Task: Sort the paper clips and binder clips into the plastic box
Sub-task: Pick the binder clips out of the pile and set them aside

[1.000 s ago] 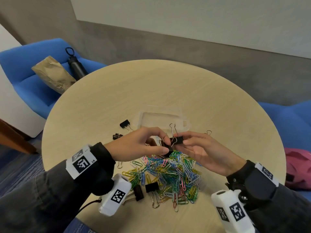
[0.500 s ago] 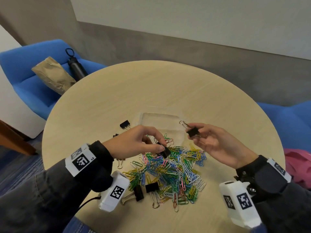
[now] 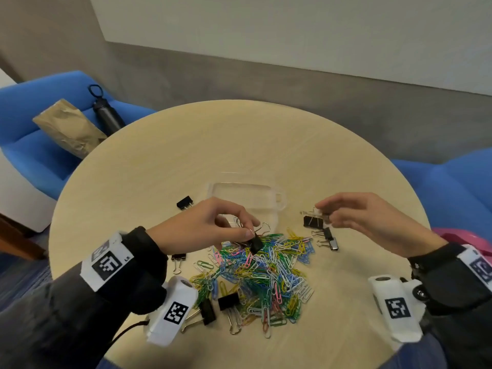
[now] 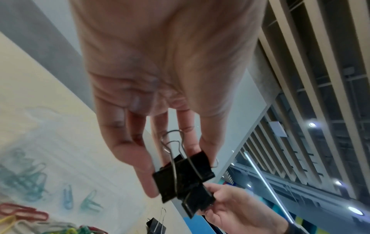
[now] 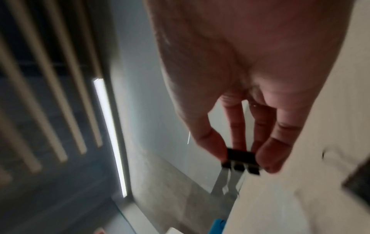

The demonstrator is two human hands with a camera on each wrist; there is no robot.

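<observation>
Hands: left hand (image 3: 202, 226) pinched a black binder clip (image 3: 256, 245) by its wire handle, over the far edge of the paper clip pile (image 3: 262, 278)
Right hand (image 3: 364, 222): pinched a second binder clip (image 5: 241, 159) between thumb and fingertips, right of the pile and above a small group of binder clips (image 3: 323, 234) on the table (image 3: 159, 161)
Plastic box (image 3: 246, 197): clear and seemingly empty, on the table just beyond the pile, far of the left hand and far-left of the right hand
Key relation: box lay between the two hands and slightly farther out; the left hand was nearer to it, by my judgement
Box axis: long side ran left to right
Left behind: loose binder clips lay near and left of the pile; sorting had barely begun, I judge
</observation>
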